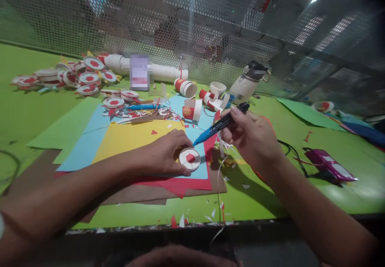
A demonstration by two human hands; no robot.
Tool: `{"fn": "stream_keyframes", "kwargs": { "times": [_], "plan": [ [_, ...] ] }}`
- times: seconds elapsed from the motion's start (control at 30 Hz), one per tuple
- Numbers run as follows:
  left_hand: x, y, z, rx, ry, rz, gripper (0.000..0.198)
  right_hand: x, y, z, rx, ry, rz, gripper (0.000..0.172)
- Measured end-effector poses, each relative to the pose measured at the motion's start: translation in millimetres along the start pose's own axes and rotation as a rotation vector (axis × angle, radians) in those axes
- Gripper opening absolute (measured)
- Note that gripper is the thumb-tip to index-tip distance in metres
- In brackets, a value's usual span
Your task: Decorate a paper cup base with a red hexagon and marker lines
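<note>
My left hand (168, 154) is closed round the side of a small white paper cup base (197, 160), which lies with its round face up and has a red shape stuck in the middle. Thin dark lines run across that face. In my right hand (249, 134) is a blue marker (221, 124) with a dark barrel, its tip pointing down and left near the upper rim of the cup base. Whether the tip touches the rim, I cannot tell. Beneath them are blue (198, 173), yellow (120, 138) and red (207, 184) paper sheets.
Several similar decorated cup bases (90, 78) are heaped at the back left. Cut paper cups (191, 110), a stack of white cups (168, 71) and a bottle (248, 80) stand or lie behind. A purple device (331, 164) lies right; paper scraps (180, 221) litter the front edge.
</note>
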State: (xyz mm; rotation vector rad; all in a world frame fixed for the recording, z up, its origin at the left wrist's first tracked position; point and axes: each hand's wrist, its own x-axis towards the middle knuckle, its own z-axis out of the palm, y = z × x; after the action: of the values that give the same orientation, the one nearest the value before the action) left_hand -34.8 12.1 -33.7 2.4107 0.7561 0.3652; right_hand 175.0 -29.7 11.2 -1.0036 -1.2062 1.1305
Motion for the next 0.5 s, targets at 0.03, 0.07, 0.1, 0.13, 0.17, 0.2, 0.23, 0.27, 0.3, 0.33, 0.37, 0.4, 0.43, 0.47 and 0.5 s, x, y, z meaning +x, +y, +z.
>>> {"fn": "stream_keyframes", "kwargs": {
  "times": [0.03, 0.07, 0.1, 0.13, 0.17, 0.2, 0.23, 0.27, 0.3, 0.33, 0.37, 0.4, 0.43, 0.47, 0.5],
  "plan": [
    [0.0, -0.6, 0.8, 0.014, 0.004, 0.007, 0.044, -1.0, 3.1, 1.5, 0.000, 0.002, -0.004, 0.022],
    [0.0, -1.2, 1.6, 0.024, 0.007, 0.013, 0.045, -2.1, 6.5, 2.3, 0.000, 0.004, -0.001, 0.022],
    [0.0, -1.8, 2.2, 0.032, 0.008, 0.017, 0.046, -3.2, 9.9, 2.4, -0.003, 0.007, 0.007, 0.022],
    [0.0, -2.4, 2.6, 0.035, 0.004, 0.021, 0.047, -4.4, 13.0, 1.9, -0.007, 0.011, 0.016, 0.022],
    [-0.1, -3.0, 2.7, 0.032, 0.001, 0.026, 0.049, -5.6, 15.6, 0.7, -0.014, 0.020, 0.023, 0.022],
    [-0.3, -3.5, 2.5, 0.022, -0.002, 0.029, 0.051, -6.9, 17.6, -0.9, -0.024, 0.027, 0.031, 0.021],
    [-0.5, -3.9, 2.0, 0.008, -0.007, 0.023, 0.054, -8.2, 19.0, -2.9, -0.039, 0.034, 0.036, 0.021],
    [-0.8, -4.1, 1.2, -0.009, -0.013, 0.009, 0.056, -9.4, 19.8, -4.9, -0.057, 0.040, 0.034, 0.021],
    [-1.2, -4.1, 0.4, -0.027, -0.018, -0.009, 0.056, -10.5, 20.2, -6.9, -0.079, 0.046, 0.027, 0.021],
    [-1.6, -4.0, -0.6, -0.042, -0.020, -0.025, 0.055, -11.3, 20.3, -8.6, -0.105, 0.052, 0.016, 0.021],
    [-2.0, -3.9, -1.4, -0.053, -0.019, -0.036, 0.053, -12.0, 20.1, -10.1, -0.130, 0.055, 0.004, 0.021],
    [-2.4, -3.7, -2.0, -0.063, -0.020, -0.040, 0.051, -12.4, 19.9, -11.2, -0.147, 0.056, -0.007, 0.020],
    [-2.7, -3.6, -2.4, -0.072, -0.017, -0.041, 0.050, -12.5, 19.6, -11.9, -0.158, 0.056, -0.014, 0.020],
    [-3.0, -3.5, -2.5, -0.081, -0.015, -0.038, 0.049, -12.4, 19.5, -12.4, -0.159, 0.055, -0.013, 0.020],
    [-3.2, -3.5, -2.4, -0.088, -0.014, -0.036, 0.048, -12.1, 19.4, -12.6, -0.151, 0.057, -0.008, 0.020]
  ]
}}
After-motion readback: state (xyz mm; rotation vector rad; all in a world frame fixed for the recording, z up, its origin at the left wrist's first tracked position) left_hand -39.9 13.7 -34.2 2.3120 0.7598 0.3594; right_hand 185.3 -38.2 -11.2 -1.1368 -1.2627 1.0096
